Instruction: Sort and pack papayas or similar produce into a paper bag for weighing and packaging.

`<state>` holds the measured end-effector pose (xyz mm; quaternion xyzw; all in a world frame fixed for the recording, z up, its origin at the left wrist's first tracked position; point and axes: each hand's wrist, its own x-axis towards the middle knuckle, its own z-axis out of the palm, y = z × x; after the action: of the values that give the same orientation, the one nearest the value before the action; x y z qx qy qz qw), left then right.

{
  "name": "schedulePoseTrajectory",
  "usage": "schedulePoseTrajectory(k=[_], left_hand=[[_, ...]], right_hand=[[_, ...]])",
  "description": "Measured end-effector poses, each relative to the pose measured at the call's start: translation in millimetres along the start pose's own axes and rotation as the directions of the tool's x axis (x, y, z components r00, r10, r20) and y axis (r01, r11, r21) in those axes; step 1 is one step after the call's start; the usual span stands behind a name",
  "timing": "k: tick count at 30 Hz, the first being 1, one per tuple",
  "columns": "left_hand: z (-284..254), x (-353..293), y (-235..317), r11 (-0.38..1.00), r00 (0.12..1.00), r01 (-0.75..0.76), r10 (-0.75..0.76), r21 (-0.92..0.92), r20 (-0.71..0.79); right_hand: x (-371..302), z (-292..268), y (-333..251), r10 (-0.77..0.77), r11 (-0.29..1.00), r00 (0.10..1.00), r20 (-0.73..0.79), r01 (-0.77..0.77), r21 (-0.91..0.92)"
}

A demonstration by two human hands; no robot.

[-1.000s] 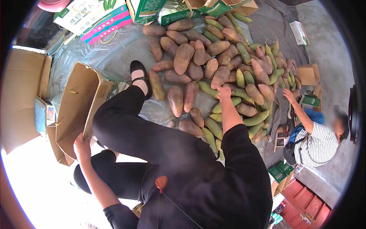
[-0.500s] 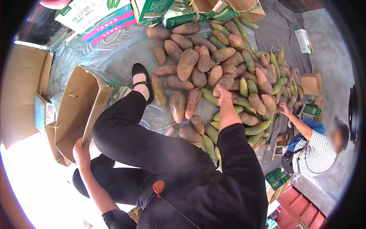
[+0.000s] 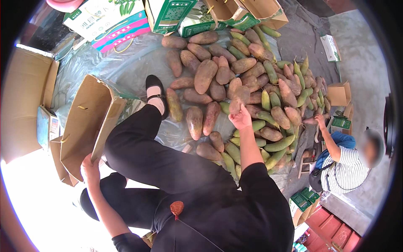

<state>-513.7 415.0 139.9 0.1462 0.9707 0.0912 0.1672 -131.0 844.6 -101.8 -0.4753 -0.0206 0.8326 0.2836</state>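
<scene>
My right hand (image 3: 242, 119) is closed on the near end of a brown gourd (image 3: 239, 99), long and blunt-ended, above the middle of a heap. More brown gourds (image 3: 206, 76) and slimmer green gourds (image 3: 280, 144) lie around it. At the left, my left hand (image 3: 90, 168) pinches the near edge of an open cardboard gift box (image 3: 85, 113). The box leans on its side with its mouth toward me and shows bare brown cardboard inside. Yellow cord handles hang at its walls.
Printed gift boxes (image 3: 173, 14) stand along the far edge of the plastic sheet (image 3: 138, 47). My black shoe (image 3: 156, 94) rests between box and heap. At the right, a person in a striped shirt (image 3: 346, 170) reaches to the heap's edge. A tall carton (image 3: 25, 101) stands far left.
My right hand has closed on a brown gourd and drawn it slightly toward me and left. My left hand keeps its grip on the box. The other person's hand now holds a gourd.
</scene>
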Motion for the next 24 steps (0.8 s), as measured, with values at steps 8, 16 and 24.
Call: schedulePoseTrajectory(k=[8,16,24], left_hand=[[-1,-6,-10,0.998,0.999,0.037,-0.037,0.051,0.006],[-6,-13,3,0.998,0.998,-0.056,0.055,0.039,0.011],[-3,-9,-11,0.975,0.984,-0.169,0.175,0.142,-0.034]], right_hand=[[-31,124,21,0.179,0.967,0.844,0.506,-0.055,-0.250],[-119,329,62,0.301,0.649,0.595,0.745,0.444,-0.617],[-144,438,208,0.746,0.126,0.460,0.482,0.612,-0.780]])
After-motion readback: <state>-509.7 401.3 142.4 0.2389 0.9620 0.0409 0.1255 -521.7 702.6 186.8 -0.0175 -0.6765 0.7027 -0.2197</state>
